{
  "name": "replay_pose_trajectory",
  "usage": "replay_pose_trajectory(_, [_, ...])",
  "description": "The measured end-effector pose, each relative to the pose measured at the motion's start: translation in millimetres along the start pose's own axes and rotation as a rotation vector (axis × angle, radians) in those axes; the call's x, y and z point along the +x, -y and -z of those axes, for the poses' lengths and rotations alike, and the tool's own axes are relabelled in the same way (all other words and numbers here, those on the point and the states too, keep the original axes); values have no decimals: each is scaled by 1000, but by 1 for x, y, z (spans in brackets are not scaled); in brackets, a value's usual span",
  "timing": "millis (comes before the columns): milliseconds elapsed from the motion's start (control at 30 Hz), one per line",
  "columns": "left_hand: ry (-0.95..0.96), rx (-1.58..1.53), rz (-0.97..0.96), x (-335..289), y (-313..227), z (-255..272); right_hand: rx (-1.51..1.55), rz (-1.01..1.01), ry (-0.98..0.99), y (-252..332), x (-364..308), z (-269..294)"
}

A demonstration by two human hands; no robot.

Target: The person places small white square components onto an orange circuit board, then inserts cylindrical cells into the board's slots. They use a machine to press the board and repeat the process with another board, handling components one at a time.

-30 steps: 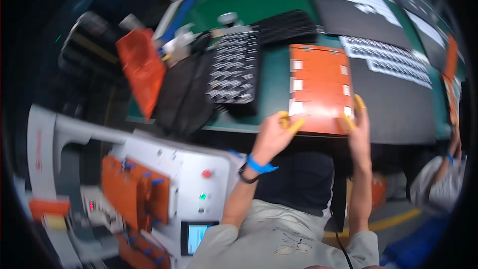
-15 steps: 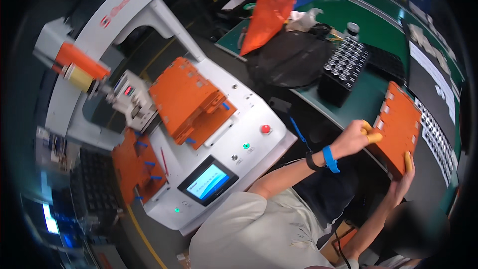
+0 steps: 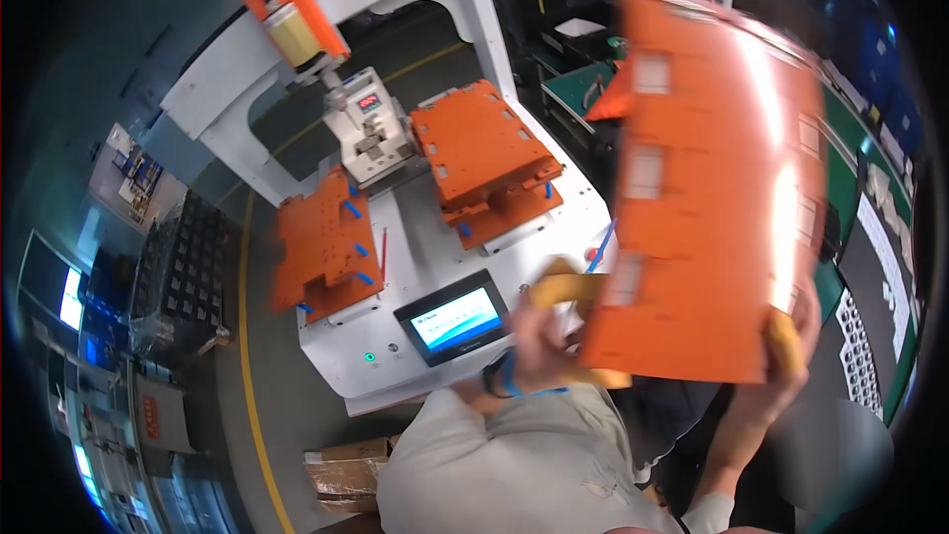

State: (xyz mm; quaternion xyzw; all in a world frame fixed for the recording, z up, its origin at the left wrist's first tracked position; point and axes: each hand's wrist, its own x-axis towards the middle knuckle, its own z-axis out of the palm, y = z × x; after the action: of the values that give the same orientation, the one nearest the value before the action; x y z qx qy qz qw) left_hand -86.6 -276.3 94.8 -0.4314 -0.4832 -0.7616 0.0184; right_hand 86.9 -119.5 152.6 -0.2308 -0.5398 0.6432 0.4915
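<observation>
Now, the orange panel [image 3: 717,188] is held up, its long axis near twelve to six o'clock. The right hand [image 3: 791,361] is clamped on its edge at five; the left hand [image 3: 541,344], blurred at its seven o'clock corner, is nearer the white machine [image 3: 415,257] at nine, but its grip one cannot tell.

right of the frame, a big orange rectangular panel [image 3: 707,237] looks like smooth, glossy plastic; left of centre, a white arched machine [image 3: 410,262] looks smoothly painted; lower left, a brown cardboard box [image 3: 346,477] looks matt.
</observation>
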Motion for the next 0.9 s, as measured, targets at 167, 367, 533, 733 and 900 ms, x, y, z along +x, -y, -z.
replay_pose_trajectory(167, [-582,637,-69,-48,-15,123,275,-345,791,-8,-1,-173])
replay_pose_trajectory(367, [-1115,897,-180,-44,-60,208,307,-730,1083,-86,-64,-332])
replay_pose_trajectory(533, [-1121,1458,-35,-39,-44,250,387,-941,1038,-154,-105,-412])
replay_pose_trajectory(733, [-1072,1473,53,-24,-3,282,331,-962,978,-169,-108,-442])
replay_pose_trajectory(900, [-1056,1537,112,-12,6,296,367,-1000,924,-179,-104,-455])
